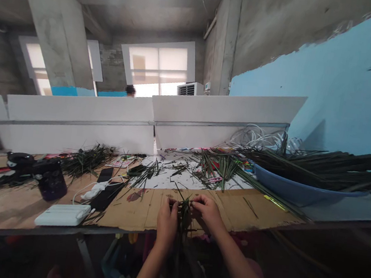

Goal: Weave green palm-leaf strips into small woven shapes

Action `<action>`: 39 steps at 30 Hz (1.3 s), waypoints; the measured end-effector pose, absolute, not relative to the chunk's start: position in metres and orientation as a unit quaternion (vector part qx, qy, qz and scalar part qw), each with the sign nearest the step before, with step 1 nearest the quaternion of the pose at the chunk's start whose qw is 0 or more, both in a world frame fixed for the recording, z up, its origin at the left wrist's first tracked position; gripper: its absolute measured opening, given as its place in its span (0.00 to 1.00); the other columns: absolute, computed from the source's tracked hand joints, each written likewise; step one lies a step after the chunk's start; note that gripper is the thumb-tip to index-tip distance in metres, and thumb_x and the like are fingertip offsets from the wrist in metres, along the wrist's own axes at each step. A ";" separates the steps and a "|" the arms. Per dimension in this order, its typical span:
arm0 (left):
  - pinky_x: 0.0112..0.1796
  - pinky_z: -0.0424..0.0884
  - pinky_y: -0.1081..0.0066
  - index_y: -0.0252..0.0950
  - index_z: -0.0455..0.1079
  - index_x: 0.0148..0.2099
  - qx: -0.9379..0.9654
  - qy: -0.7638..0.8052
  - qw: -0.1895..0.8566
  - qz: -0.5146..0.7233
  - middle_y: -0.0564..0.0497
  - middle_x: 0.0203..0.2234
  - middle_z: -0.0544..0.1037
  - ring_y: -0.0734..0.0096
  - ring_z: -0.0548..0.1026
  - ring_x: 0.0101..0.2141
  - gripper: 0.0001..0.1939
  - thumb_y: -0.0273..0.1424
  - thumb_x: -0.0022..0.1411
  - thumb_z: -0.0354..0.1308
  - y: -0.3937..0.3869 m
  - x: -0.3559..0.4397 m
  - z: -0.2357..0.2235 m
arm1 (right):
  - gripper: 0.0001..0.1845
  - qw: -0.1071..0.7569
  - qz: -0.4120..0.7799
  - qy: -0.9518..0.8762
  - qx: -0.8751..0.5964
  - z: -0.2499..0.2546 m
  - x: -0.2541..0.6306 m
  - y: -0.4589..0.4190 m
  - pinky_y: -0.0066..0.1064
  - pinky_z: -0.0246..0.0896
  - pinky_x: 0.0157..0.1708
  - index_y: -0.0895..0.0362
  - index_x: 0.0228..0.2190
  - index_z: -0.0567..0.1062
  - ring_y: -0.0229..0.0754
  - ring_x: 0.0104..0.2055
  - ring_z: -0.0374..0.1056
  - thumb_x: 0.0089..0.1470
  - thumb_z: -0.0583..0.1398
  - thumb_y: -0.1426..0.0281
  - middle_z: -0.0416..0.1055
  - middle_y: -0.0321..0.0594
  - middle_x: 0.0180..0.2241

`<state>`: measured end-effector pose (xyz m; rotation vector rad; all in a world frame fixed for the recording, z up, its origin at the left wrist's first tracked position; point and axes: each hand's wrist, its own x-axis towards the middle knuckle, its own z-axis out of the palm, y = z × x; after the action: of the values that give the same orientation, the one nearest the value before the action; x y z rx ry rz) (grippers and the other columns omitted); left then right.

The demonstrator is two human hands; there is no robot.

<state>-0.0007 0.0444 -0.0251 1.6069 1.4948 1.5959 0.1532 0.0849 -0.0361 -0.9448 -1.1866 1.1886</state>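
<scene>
Between my two hands is a small bunch of green leaf strips (pixel 186 207), held at the front edge of a flat cardboard sheet (pixel 148 211). Its long ends hang down below the table edge. My left hand (pixel 168 219) pinches the bunch from the left, thumb and fingers closed. From the right, my right hand (pixel 207 211) grips it with thumb and forefinger together. How the strips cross or knot between the fingertips is too small to make out. More cut leaf strips (pixel 219 168) lie just beyond the cardboard.
A blue basin (pixel 301 191) piled with long leaves (pixel 332 169) stands at the right. A yellow cutter (pixel 276 203) lies near it. To the left are a white power bank (pixel 62 215), a charger (pixel 96 190), a dark jar (pixel 49 179) and a leaf heap (pixel 87 160). White panels (pixel 209 115) stand behind.
</scene>
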 end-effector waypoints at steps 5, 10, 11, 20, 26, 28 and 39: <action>0.36 0.68 0.63 0.41 0.64 0.34 0.566 0.532 0.228 0.588 0.46 0.31 0.79 0.56 0.78 0.35 0.06 0.36 0.63 0.51 0.043 -0.001 -0.024 | 0.12 0.580 0.544 -0.462 -0.392 -0.032 0.151 0.081 0.29 0.62 0.19 0.53 0.26 0.69 0.41 0.21 0.69 0.37 0.64 0.63 0.69 0.31 0.19; 0.36 0.70 0.63 0.41 0.63 0.35 0.546 0.530 0.240 0.602 0.46 0.31 0.79 0.57 0.78 0.33 0.07 0.37 0.64 0.49 0.042 0.001 -0.023 | 0.14 0.589 0.560 -0.432 -0.392 -0.026 0.154 0.078 0.29 0.64 0.17 0.54 0.27 0.69 0.42 0.22 0.70 0.36 0.65 0.62 0.70 0.31 0.20; 0.36 0.70 0.63 0.41 0.63 0.35 0.545 0.528 0.244 0.604 0.46 0.31 0.80 0.57 0.78 0.34 0.07 0.37 0.64 0.49 0.043 0.002 -0.024 | 0.15 0.589 0.562 -0.430 -0.390 -0.025 0.155 0.077 0.28 0.63 0.16 0.54 0.28 0.69 0.41 0.21 0.70 0.36 0.65 0.62 0.71 0.31 0.20; 0.38 0.67 0.63 0.40 0.66 0.35 0.558 0.526 0.231 0.599 0.47 0.30 0.77 0.57 0.75 0.35 0.08 0.38 0.63 0.52 0.042 0.010 -0.025 | 0.18 0.570 0.551 -0.488 -0.364 -0.017 0.162 0.072 0.26 0.59 0.19 0.56 0.30 0.75 0.38 0.22 0.68 0.37 0.70 0.60 0.73 0.33 0.24; 0.38 0.67 0.64 0.40 0.66 0.36 0.561 0.525 0.226 0.598 0.47 0.31 0.77 0.57 0.76 0.36 0.08 0.37 0.64 0.52 0.044 0.011 -0.030 | 0.17 0.568 0.514 -0.529 -0.365 -0.020 0.161 0.072 0.27 0.54 0.20 0.55 0.26 0.75 0.36 0.20 0.61 0.37 0.71 0.59 0.68 0.30 0.21; 0.38 0.67 0.64 0.40 0.66 0.36 0.560 0.527 0.224 0.599 0.47 0.31 0.77 0.57 0.76 0.36 0.07 0.37 0.63 0.52 0.046 0.009 -0.032 | 0.17 0.565 0.503 -0.543 -0.366 -0.022 0.160 0.074 0.27 0.53 0.21 0.55 0.26 0.75 0.35 0.20 0.60 0.38 0.71 0.59 0.67 0.29 0.20; 0.39 0.67 0.62 0.42 0.64 0.34 0.537 0.533 0.229 0.613 0.46 0.31 0.79 0.56 0.76 0.36 0.05 0.34 0.63 0.51 0.051 0.007 -0.035 | 0.13 0.560 0.422 -0.606 -0.376 -0.035 0.159 0.083 0.29 0.54 0.28 0.56 0.26 0.74 0.39 0.26 0.61 0.46 0.66 0.59 0.68 0.32 0.23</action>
<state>0.0074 0.0507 -0.0354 1.4769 1.4670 1.6864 0.1588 0.0830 -0.0346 -0.8874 -1.4278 0.9940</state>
